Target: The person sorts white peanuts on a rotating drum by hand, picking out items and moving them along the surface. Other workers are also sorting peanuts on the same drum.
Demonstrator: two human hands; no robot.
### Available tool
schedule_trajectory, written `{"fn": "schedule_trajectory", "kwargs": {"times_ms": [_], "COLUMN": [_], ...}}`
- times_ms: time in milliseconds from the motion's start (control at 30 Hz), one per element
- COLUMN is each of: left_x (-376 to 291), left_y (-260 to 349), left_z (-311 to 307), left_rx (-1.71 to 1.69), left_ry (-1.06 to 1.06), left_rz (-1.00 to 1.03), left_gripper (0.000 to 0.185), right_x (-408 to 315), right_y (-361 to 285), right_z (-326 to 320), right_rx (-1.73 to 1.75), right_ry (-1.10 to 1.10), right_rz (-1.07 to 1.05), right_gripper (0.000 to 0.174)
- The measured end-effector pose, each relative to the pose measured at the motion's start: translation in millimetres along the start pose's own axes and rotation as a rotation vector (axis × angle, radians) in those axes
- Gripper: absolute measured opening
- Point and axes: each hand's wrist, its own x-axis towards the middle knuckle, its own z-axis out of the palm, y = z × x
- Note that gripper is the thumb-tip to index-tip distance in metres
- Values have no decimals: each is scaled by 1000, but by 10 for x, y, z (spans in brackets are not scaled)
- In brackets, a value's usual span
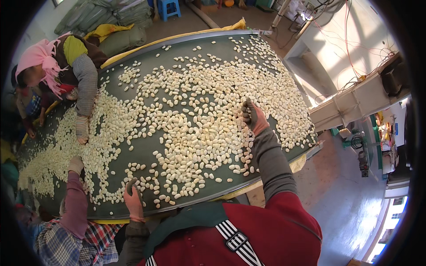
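White beans [196, 139] lie spread in a thick layer over a dark green sorting table [156, 136]. My right hand [255, 118], in an orange glove with dark grey coated fingers, is over the dense beans on the right side. Its fingers are curled, and whatever may be inside them is hidden. Close to the near edge, my left hand [133, 201] wears a matching glove. Its thumb stands apart from the fingers, beside a small loose group of beans [146, 181]; its palm is partly hidden.
On the left, one person in a pink headscarf [40, 61] and another in a plaid garment [63, 242] reach gloved hands into the beans. A metal rim [186, 37] borders the table. Stacked sacks [109, 16] and a blue stool [169, 9] stand beyond; a wooden frame [352, 96] with wires is at right.
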Motion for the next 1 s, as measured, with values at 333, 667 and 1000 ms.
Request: {"fn": "schedule_trajectory", "kwargs": {"times_ms": [333, 667, 1000], "left_x": [83, 486, 1030], "left_y": [359, 17, 328], "left_z": [42, -44, -75], "left_rx": [96, 58, 86], "left_ry": [-91, -177, -342], "left_rz": [90, 41, 231], "left_gripper": [25, 28, 24], "right_x": [271, -281, 131], "right_y": [411, 412, 417], "right_z": [725, -48, 500], "right_rx": [-1686, -688, -1965], "right_ry": [100, 198, 125], "right_rz": [-158, -221, 26], "right_gripper": [43, 25, 56]}}
